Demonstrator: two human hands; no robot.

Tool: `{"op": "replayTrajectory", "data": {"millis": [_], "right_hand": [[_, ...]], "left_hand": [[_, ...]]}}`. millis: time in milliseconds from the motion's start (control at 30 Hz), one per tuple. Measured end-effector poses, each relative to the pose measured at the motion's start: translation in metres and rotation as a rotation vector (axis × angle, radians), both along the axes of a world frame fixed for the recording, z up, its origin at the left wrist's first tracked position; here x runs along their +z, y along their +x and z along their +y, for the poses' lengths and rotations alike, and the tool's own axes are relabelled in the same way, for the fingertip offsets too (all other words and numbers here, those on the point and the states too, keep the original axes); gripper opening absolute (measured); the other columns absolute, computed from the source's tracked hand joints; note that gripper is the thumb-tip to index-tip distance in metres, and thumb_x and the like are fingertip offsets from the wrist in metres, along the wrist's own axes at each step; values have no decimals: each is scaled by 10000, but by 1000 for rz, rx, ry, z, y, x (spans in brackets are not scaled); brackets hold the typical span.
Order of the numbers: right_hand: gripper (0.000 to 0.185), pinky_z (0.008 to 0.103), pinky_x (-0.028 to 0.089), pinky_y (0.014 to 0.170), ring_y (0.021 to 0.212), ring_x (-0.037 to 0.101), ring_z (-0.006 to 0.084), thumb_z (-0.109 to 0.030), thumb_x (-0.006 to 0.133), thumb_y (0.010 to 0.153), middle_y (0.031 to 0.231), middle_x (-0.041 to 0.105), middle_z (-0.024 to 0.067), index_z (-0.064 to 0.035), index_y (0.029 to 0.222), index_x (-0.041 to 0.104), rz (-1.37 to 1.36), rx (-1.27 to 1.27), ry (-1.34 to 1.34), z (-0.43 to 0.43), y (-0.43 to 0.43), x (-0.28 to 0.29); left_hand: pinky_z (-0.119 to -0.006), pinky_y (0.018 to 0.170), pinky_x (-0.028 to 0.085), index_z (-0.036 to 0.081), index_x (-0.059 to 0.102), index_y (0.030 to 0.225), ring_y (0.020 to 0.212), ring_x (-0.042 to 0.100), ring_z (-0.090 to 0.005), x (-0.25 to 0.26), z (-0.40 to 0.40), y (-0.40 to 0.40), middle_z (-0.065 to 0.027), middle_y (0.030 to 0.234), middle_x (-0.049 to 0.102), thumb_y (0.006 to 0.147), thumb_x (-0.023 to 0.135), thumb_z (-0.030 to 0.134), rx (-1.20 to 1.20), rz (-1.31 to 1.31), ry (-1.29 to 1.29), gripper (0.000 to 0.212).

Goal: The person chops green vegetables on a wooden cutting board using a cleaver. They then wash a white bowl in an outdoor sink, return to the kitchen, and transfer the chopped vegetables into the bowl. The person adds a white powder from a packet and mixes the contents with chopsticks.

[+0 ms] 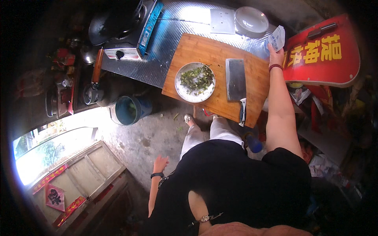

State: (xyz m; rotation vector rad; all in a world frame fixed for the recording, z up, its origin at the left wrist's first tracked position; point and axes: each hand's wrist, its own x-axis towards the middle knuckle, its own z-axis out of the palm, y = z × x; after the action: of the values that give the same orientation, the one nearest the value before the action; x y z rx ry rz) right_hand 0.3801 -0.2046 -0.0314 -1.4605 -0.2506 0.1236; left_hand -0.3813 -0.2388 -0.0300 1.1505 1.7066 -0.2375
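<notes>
My right hand (pixel 276 54) grips a white plastic packet (pixel 277 38) with blue print, held over the right edge of the metal-topped table. My left hand (pixel 161 164) hangs low beside my body, its fingers loosely apart and nothing in them. A wooden cutting board (pixel 203 47) lies before me. On its left part rests a white bowl (pixel 179 93) holding chopped green vegetable (pixel 196 78) with something white among it. To the right of the bowl a cleaver (pixel 236 79) lies flat, its dark handle pointing towards me.
A gas stove (pixel 122 54) with a wok (pixel 102 28) stands at the table's left. Behind the board are a white tile-like plate (pixel 222 21) and a lidded round dish (pixel 252 20). A red board (pixel 322 56) adjoins on the right. A blue bucket (pixel 127 110) stands on the floor.
</notes>
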Motion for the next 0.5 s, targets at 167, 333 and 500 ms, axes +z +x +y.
{"op": "replayTrajectory", "data": {"millis": [167, 333, 500], "right_hand": [[380, 279, 469, 747, 793, 569, 142, -146, 730, 735, 884, 607, 38, -1, 1037, 551, -156, 24, -502, -53, -35, -11], [471, 422, 466, 778, 927, 562, 353, -258, 687, 736, 972, 585, 180, -36, 1103, 491, -497, 350, -986, -114, -200, 29], [519, 420, 469, 771, 870, 587, 355, -245, 692, 724, 936, 596, 196, -22, 1137, 469, -68, 288, -1192, -122, -252, 31]], "left_hand": [[-261, 474, 458, 3, 462, 905, 611, 617, -154, -2, 25, 43, -107, 746, 624, 797, 629, 200, -162, 17, 16, 280], [-329, 574, 473, -35, 511, 903, 609, 623, -202, -19, 34, 51, -103, 665, 632, 805, 606, 321, -297, -126, 132, 382], [-309, 592, 472, -45, 507, 949, 630, 623, -186, -25, 81, 76, -104, 686, 637, 810, 611, 296, -380, -140, 113, 383]]}}
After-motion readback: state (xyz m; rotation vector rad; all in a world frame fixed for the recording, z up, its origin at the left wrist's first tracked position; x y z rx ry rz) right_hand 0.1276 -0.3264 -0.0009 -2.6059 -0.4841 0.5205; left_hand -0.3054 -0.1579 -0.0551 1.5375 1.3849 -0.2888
